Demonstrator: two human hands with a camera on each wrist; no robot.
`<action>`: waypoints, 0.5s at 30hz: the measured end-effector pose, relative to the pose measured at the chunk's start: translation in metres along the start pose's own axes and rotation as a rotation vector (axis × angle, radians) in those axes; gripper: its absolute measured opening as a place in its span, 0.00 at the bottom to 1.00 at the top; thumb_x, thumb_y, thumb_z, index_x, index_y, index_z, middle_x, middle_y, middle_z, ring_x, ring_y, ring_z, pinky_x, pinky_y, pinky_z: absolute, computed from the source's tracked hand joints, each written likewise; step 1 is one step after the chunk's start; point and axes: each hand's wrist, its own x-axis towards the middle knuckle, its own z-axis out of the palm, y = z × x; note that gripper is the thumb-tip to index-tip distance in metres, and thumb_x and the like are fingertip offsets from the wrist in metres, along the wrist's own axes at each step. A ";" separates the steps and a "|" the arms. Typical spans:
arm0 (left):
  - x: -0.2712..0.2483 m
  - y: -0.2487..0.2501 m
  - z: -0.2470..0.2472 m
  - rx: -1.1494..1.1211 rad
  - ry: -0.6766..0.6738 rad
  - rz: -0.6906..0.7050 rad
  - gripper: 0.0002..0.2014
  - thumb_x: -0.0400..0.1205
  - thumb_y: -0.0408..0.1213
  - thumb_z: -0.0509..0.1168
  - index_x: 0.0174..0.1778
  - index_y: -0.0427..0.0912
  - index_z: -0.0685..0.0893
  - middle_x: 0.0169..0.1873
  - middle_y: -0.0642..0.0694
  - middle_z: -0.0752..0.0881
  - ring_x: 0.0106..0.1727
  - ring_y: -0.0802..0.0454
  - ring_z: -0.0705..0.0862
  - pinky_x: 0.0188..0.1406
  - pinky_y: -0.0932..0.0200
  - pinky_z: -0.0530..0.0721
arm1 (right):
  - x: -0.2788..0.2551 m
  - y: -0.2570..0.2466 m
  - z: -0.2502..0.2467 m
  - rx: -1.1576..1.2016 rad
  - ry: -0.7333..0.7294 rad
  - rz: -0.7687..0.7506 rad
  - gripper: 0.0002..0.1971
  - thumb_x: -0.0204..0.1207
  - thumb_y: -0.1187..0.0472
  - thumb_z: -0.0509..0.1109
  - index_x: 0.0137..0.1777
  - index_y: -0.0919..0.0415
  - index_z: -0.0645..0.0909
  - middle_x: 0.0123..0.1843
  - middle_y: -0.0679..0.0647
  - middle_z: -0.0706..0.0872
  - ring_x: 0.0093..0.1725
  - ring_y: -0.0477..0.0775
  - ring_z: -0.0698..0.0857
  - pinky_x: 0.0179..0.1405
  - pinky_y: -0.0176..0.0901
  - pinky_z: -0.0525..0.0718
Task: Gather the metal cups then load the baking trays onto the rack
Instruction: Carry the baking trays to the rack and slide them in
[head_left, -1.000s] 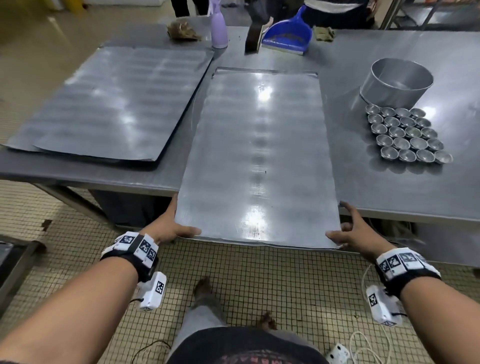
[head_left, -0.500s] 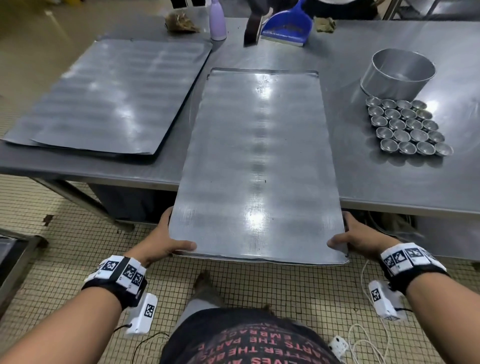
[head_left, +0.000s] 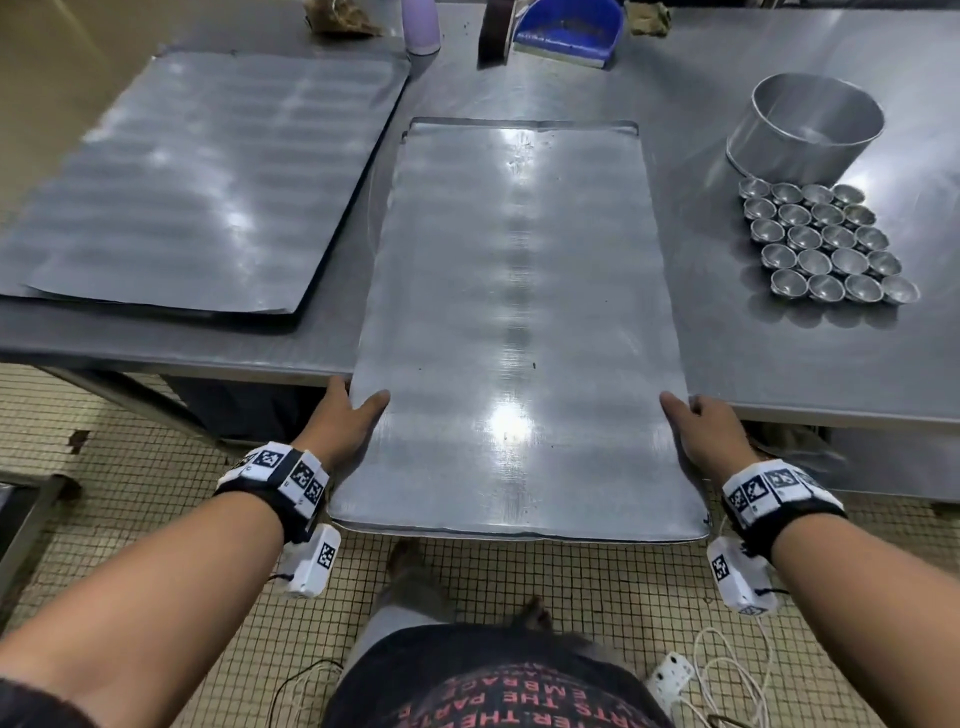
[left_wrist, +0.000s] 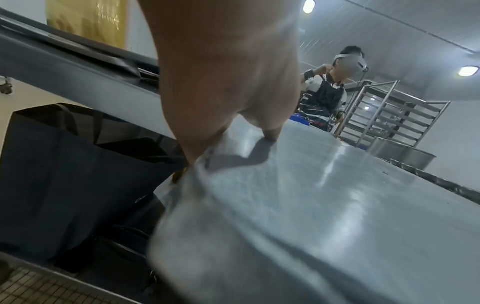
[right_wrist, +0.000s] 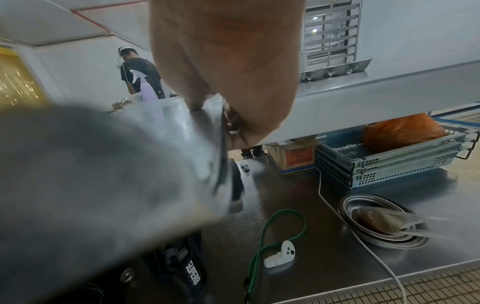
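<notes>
A long flat baking tray (head_left: 519, 322) lies lengthwise on the steel table (head_left: 779, 364), its near end sticking out past the table's front edge. My left hand (head_left: 345, 415) grips the tray's left edge, thumb on top and fingers underneath; the left wrist view shows the thumb on the tray (left_wrist: 324, 205). My right hand (head_left: 701, 431) grips the right edge the same way, as the right wrist view shows on the tray (right_wrist: 103, 164). Several small metal cups (head_left: 826, 244) stand clustered at the right. A second stack of trays (head_left: 208, 176) lies at the left.
A round metal pan (head_left: 805, 130) stands behind the cups. A blue dustpan (head_left: 566, 31), a purple spray bottle (head_left: 421, 26) and a crumpled cloth (head_left: 337, 18) sit at the far edge. A tray rack (left_wrist: 389, 115) stands beyond the table. Bags (left_wrist: 64, 174) sit under it.
The tray has slid further toward me off the table's front edge. Both hands have shifted from its near corners to further up along its long sides.
</notes>
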 end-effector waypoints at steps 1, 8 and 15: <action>0.002 -0.002 0.001 -0.029 0.004 -0.006 0.29 0.83 0.46 0.71 0.76 0.39 0.68 0.60 0.48 0.81 0.60 0.50 0.81 0.59 0.55 0.76 | 0.002 0.003 0.002 -0.006 0.015 -0.002 0.22 0.83 0.43 0.65 0.42 0.64 0.79 0.38 0.59 0.84 0.42 0.62 0.83 0.37 0.46 0.72; -0.004 0.003 0.005 -0.153 0.014 -0.032 0.19 0.84 0.37 0.71 0.66 0.45 0.71 0.48 0.57 0.81 0.45 0.65 0.81 0.36 0.73 0.79 | -0.001 0.004 0.004 0.033 0.006 -0.039 0.21 0.83 0.46 0.67 0.46 0.67 0.82 0.36 0.57 0.84 0.35 0.54 0.80 0.33 0.43 0.73; -0.024 -0.001 0.007 -0.244 -0.044 -0.043 0.17 0.85 0.29 0.68 0.66 0.37 0.70 0.48 0.45 0.83 0.42 0.61 0.83 0.27 0.75 0.82 | -0.012 0.024 0.005 0.299 -0.063 -0.014 0.17 0.82 0.55 0.72 0.66 0.61 0.78 0.53 0.58 0.90 0.51 0.55 0.90 0.51 0.49 0.87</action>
